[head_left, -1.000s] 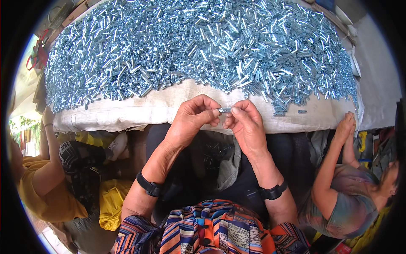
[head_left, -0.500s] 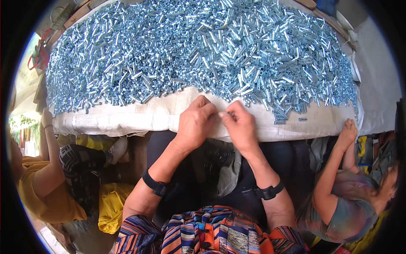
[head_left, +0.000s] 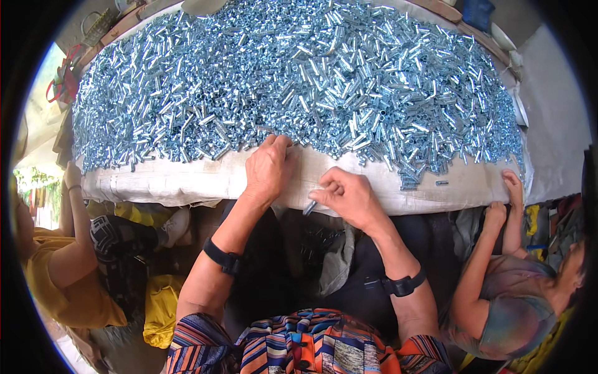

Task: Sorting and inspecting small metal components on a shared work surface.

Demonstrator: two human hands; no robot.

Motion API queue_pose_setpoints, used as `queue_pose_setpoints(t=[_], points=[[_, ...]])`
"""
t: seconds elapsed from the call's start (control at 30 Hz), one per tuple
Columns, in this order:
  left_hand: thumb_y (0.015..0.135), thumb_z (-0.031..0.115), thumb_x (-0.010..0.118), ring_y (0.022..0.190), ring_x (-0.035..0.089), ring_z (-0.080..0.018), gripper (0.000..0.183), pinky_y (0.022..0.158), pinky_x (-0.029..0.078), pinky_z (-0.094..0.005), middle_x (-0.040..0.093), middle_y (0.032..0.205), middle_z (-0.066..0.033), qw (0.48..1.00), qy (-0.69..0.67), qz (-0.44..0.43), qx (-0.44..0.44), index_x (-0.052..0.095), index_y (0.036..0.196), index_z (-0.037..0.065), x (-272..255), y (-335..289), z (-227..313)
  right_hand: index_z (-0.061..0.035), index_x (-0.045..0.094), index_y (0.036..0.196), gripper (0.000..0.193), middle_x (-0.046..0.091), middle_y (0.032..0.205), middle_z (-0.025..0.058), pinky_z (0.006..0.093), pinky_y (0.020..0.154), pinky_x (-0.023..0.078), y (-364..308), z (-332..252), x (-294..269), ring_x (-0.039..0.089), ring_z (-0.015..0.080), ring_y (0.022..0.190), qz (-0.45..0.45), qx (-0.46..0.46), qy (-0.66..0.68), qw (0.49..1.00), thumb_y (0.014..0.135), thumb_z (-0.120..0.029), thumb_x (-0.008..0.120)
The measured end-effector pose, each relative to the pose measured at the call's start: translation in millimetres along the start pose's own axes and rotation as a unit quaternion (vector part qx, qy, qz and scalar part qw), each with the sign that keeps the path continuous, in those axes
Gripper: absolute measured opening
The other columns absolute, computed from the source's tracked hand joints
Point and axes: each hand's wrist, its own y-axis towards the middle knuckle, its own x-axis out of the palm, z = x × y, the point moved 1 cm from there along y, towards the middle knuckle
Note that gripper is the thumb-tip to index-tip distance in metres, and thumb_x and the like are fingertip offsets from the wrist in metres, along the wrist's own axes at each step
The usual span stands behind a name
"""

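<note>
A broad heap of small shiny metal tubes (head_left: 299, 81), short and longer ones mixed, covers the far part of a table draped in whitish sheeting (head_left: 168, 186). My left hand (head_left: 266, 169) is at the heap's near edge, its fingers curled down and closed; what they hold, if anything, is hidden. Over the table's front edge, my right hand (head_left: 350, 198) pinches a small metal tube (head_left: 309, 208) between thumb and fingers, tilted downward. Below it, between my knees, several dark metal pieces (head_left: 314, 240) lie beside a grey cloth (head_left: 336, 265).
A person in a yellow top (head_left: 68, 280) sits at the left, with a hand at the table edge. Another person in a multicoloured top (head_left: 517, 305) sits at the right, both hands near the edge. A yellow bag (head_left: 165, 305) lies low at the left.
My hands have moved apart. The left has shifted left to the heap's edge; the right has come slightly lower and left, and a tube now shows in its pinch.
</note>
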Motion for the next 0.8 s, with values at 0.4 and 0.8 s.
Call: queue_pose_setpoints(t=[0.4, 0.8], points=[[0.078, 0.024, 0.072, 0.081, 0.063, -0.0334, 0.029, 0.067, 0.050, -0.0446, 0.060, 0.087, -0.0136, 0.998, 0.064, 0.001, -0.010, 0.053, 0.085, 0.004, 10.7, 12.6, 9.7, -0.0026, 0.056, 0.092, 0.027, 0.066, 0.077, 0.0183, 0.0488, 0.062, 0.047, 84.7, 5.8, -28.4, 0.064, 0.0384, 0.071, 0.215, -0.086, -0.392, 0.891, 0.081, -0.023, 0.070], [0.079, 0.019, 0.067, 0.081, 0.063, -0.0341, 0.020, 0.067, 0.050, -0.0459, 0.062, 0.090, -0.0121, 0.999, 0.020, -0.001, 0.034, 0.056, 0.090, 0.007, 9.1, 15.5, -3.3, -0.0051, 0.056, 0.090, 0.014, 0.065, 0.073, 0.0160, 0.0462, 0.063, 0.048, 31.3, -0.9, -34.6, 0.063, 0.0386, 0.070, 0.127, 0.000, -0.337, 0.933, 0.080, -0.013, 0.061]])
